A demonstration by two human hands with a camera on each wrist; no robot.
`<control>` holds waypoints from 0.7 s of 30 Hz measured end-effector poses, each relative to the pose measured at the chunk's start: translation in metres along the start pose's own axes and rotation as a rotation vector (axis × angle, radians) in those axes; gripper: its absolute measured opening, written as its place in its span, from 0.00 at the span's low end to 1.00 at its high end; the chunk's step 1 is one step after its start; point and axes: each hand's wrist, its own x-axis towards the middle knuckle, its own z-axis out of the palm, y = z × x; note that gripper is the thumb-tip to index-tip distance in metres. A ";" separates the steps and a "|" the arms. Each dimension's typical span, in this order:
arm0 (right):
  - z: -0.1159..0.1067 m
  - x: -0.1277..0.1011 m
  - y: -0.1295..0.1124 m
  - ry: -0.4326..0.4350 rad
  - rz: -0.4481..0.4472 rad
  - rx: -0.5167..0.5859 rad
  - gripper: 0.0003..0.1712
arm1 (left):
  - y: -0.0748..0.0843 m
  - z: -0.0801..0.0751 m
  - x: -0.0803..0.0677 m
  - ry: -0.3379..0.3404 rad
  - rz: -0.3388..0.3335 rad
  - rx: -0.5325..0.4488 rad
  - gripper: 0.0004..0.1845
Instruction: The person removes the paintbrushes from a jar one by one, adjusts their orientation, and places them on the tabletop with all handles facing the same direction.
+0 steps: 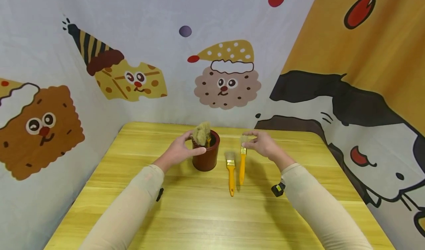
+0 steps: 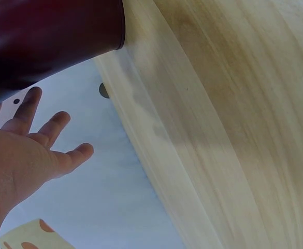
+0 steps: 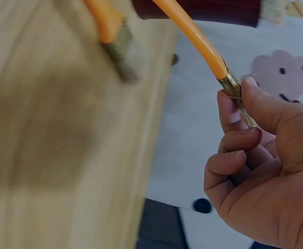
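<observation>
Left hand (image 1: 179, 151) was at the dark red pot (image 1: 206, 155), fingers spread and fairly straight: thumb at the front wall, other fingers reaching toward the rim on the far side. Left wrist view showed the fingers (image 2: 43, 129) apart with the pot (image 2: 47, 36) just beyond them; contact was hard to confirm there. The pot stood upright on the yellow wooden table (image 1: 186, 213), toward the back, with brushes (image 1: 202, 134) in it, bristles up.

Right hand (image 1: 262, 143) pinched a yellow-handled paintbrush (image 1: 242, 165) at the metal ferrule, just below the bristles. Right wrist view: thumb and index finger (image 3: 231, 111) clamped on the ferrule (image 3: 233, 87), remaining fingers curled into the palm. Handle (image 3: 192, 33) ran away from the hand toward the pot's (image 3: 203, 10) base. In the head view the handle's tip was down at the table surface and the bristle end sat at the hand; I couldn't tell whether the tip actually touched the wood.

A second yellow-handled paintbrush (image 1: 230, 172) lay flat on the table just left of the held one, roughly parallel, bristles pointing away from the person, between the pot and the held brush. Neither hand touched it.

Both arms were in beige sleeves (image 1: 318, 202). Cartoon-print backdrop (image 1: 225, 76) hung behind and beside the table.
</observation>
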 end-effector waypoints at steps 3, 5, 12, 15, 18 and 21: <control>0.011 0.004 0.013 -0.022 0.008 -0.005 0.32 | 0.000 0.001 0.000 0.001 0.004 -0.007 0.53; 0.018 0.006 0.019 -0.030 0.009 -0.013 0.32 | -0.001 0.001 0.000 0.004 0.001 -0.012 0.52; 0.036 0.011 0.034 -0.063 0.024 -0.012 0.32 | -0.002 0.002 0.001 0.004 0.007 -0.023 0.50; 0.041 0.014 0.036 -0.063 0.035 -0.003 0.31 | -0.004 0.002 0.001 0.010 0.000 -0.020 0.50; 0.044 0.016 0.039 -0.065 0.035 -0.008 0.30 | -0.004 0.001 0.001 0.012 0.003 -0.013 0.50; 0.047 0.018 0.042 -0.066 0.044 -0.006 0.30 | -0.004 0.001 0.001 0.016 0.001 -0.014 0.50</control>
